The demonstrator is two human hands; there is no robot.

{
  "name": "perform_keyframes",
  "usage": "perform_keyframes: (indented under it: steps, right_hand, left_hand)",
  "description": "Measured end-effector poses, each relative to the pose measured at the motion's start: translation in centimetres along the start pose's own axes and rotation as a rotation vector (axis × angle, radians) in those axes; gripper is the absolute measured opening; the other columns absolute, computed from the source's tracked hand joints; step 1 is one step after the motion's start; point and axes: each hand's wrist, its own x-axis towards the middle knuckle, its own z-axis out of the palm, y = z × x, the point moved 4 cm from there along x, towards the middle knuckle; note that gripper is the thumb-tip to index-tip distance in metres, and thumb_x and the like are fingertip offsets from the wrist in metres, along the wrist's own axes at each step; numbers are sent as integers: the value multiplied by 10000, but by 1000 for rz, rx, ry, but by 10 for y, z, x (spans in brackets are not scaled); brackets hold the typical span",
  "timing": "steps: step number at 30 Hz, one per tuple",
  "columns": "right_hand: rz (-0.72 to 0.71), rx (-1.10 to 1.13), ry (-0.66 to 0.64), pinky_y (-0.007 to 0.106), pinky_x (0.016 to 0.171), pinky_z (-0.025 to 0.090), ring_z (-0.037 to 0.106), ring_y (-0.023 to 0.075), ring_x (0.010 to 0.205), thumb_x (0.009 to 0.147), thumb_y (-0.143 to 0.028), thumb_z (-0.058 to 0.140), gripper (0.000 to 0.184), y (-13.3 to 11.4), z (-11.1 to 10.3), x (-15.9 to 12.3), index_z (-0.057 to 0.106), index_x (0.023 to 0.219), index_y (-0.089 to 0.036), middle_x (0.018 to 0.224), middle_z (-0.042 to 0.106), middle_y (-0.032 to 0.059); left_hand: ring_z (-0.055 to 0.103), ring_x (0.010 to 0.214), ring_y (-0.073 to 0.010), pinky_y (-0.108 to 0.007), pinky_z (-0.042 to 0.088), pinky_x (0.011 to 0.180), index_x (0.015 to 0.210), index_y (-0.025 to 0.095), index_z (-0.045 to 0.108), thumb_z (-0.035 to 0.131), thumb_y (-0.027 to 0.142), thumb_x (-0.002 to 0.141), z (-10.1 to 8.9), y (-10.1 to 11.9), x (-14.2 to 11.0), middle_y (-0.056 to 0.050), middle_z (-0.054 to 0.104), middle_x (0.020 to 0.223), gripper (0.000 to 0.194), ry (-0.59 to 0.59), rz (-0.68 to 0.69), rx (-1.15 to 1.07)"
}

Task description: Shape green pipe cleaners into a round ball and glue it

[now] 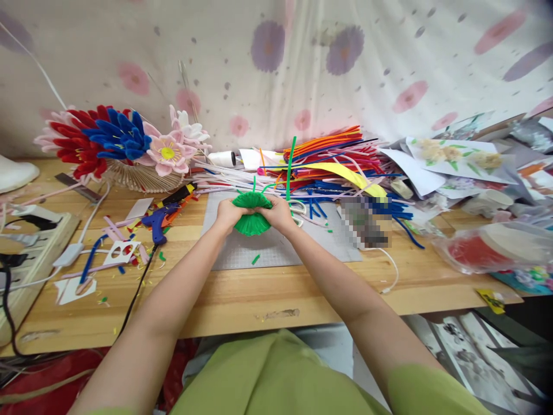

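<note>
the fingers (pixel 245 212) of both hands are drawn in close on a green fuzzy piece (pixel 253 226), the thumbs nearly meeting across its middle; those tucked behind it i cannot make out. the left hand (pixel 228 216) grips one side and the right hand (pixel 276 215) the other, so neither is nearer, and the piece sits right between them, over the grey mat (pixel 242 253). it looks roundish, a ribbed half showing above the thumbs and another below, with no clear long axis; thin green ends poke out on its far side. what matters most here, i judge, is that pinch line running sideways through the centre. just beyond the right hand a long green stem (pixel 291 167) points away from the person; whether it joins the piece i cannot tell. next to that hand are the pale scissor handles (pixel 298 213), partly hidden, and nearer the person a green scrap (pixel 256 259) lies on the mat. farther back spreads a heap of coloured stems (pixel 332 141) with a yellow strip (pixel 352 176) across it. off to the left on the wooden desk (pixel 207 320) lies a blue glue gun (pixel 156 223), and behind it is a cluster of fuzzy flowers (pixel 123 135).
</note>
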Motion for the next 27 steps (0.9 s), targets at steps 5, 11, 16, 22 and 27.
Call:
perform_keyframes:
  steps: [5, 11, 16, 22, 27]
  right_hand:
    - [63, -96, -49, 325, 744, 441, 601, 207, 778, 639, -280, 655, 181, 4, -1, 4, 668, 798, -195, 783, 675, 24]
    - [76, -62, -160, 340, 753, 457, 617, 214, 783, 581, -235, 702, 233, 7, -1, 7, 659, 802, -177, 810, 684, 33]
    - [64, -115, -158, 349, 742, 460, 616, 226, 774, 568, -216, 701, 195, 4, -2, 6, 645, 752, -186, 781, 682, 25]
    - [66, -252, -123, 350, 748, 456, 611, 243, 815, 638, -246, 646, 187, -3, 1, 0, 630, 814, -185, 840, 676, 59]
    - [50, -371, -101, 372, 800, 436, 599, 268, 889, 689, -234, 592, 260, -7, 6, -4, 603, 944, -184, 919, 665, 86]
  left_hand:
    - [556, 533, -147, -283, 453, 563, 646, 132, 646, 764, 175, 320, 2, -3, 3, 10, 619, 576, 349, -82, -16, -4]
    - [585, 573, -171, -300, 466, 591, 686, 129, 657, 752, 163, 331, 0, -4, 2, -4, 637, 601, 369, -111, 1, 83]
    - [596, 602, -179, -294, 470, 594, 713, 132, 662, 750, 176, 343, -2, -4, 2, -12, 645, 627, 383, -111, 25, 164]
    - [584, 581, -172, -278, 455, 554, 699, 130, 650, 744, 219, 373, -2, -5, 1, -11, 631, 619, 351, -93, 39, 224]
    - [573, 565, -170, -265, 423, 511, 656, 129, 638, 715, 231, 408, -4, -7, 2, -14, 614, 595, 279, -11, 51, 280]
